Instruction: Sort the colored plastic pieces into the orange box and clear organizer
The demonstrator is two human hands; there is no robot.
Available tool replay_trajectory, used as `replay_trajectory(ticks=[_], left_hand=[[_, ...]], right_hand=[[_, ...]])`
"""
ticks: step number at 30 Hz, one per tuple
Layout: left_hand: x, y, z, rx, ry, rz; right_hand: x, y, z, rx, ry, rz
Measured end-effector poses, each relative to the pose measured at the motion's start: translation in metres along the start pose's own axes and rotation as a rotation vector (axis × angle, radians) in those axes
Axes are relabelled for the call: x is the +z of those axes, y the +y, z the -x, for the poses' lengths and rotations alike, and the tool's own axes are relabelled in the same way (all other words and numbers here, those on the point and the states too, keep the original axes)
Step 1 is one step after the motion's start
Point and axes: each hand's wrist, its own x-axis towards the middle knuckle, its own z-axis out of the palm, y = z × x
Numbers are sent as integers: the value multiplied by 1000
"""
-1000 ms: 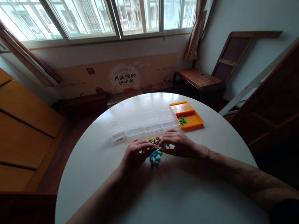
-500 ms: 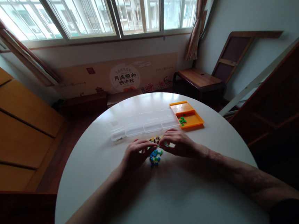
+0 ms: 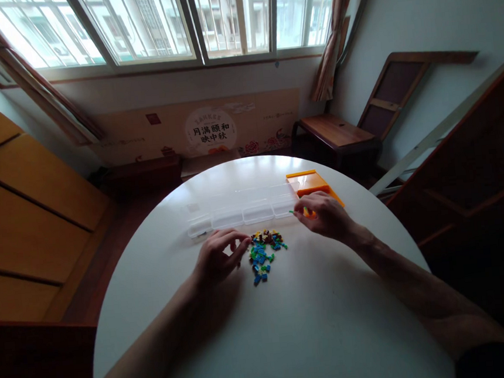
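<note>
A pile of small coloured bricks [image 3: 264, 250], blue, green, yellow and dark, lies on the round white table [image 3: 290, 327]. My left hand [image 3: 218, 259] rests at the pile's left edge, fingers curled and touching the table; whether it holds a piece is hidden. My right hand [image 3: 322, 215] hovers over the orange tray [image 3: 306, 181], pinching a small green brick [image 3: 293, 212] between thumb and fingers. A clear compartment box [image 3: 243, 210] stands behind the pile.
Beyond the table are a dark wooden bench [image 3: 335, 134], a leaning chair frame [image 3: 396, 91], a printed cardboard panel [image 3: 209, 128] under the window, and wooden cabinets [image 3: 19, 209] at the left. A dark wooden structure [image 3: 478, 157] stands at the right.
My right hand has left the pile and moved right and away, over the orange tray, carrying a green brick. My left hand shifted slightly left. The pile is now uncovered.
</note>
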Motion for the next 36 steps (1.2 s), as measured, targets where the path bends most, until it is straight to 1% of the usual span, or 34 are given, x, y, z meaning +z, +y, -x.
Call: replay_trajectory(ticks=[2,5,8,10,12,14,16,18,20,23,27,32,34,36], left_hand=[[-5,-5,2,-42,-24,-16],[-8,-9,4,-79,-40,-24],[-9,-9,3,-80,-55,-52],[-8,-9,3,-68,-69,-73],[-8,-9,3,-64,-84,-86],[-7,-10,4,-60,-98,-92],[-6,-12,4,-58,-107,-96],[-5,-14,5,-60,-113,-103],[-3,-14,5,-62,-122,-119],[-2,-13,4,-53,-131,-142],[-2,-10,3,-45,-123,-158],[-3,-10,2,-39,-124,-169],[-3,-10,3,-34,-119,-171],[-3,-10,3,-22,-116,-172]], right_hand=[[-5,18,1,134,-12,79],[-6,37,4,285,-50,210],[-4,43,6,371,-84,289],[-3,42,5,389,-83,293],[-3,37,4,351,-62,244],[-4,28,3,230,-90,116],[-4,18,3,69,-192,-50],[-4,6,3,-55,-306,-175],[-3,-6,4,-122,-372,-237],[-2,-20,5,-174,-411,-271],[1,-27,5,-221,-412,-231],[4,-25,5,-280,-374,-214],[4,-21,4,-277,-329,-208],[2,-14,2,-248,-239,-174]])
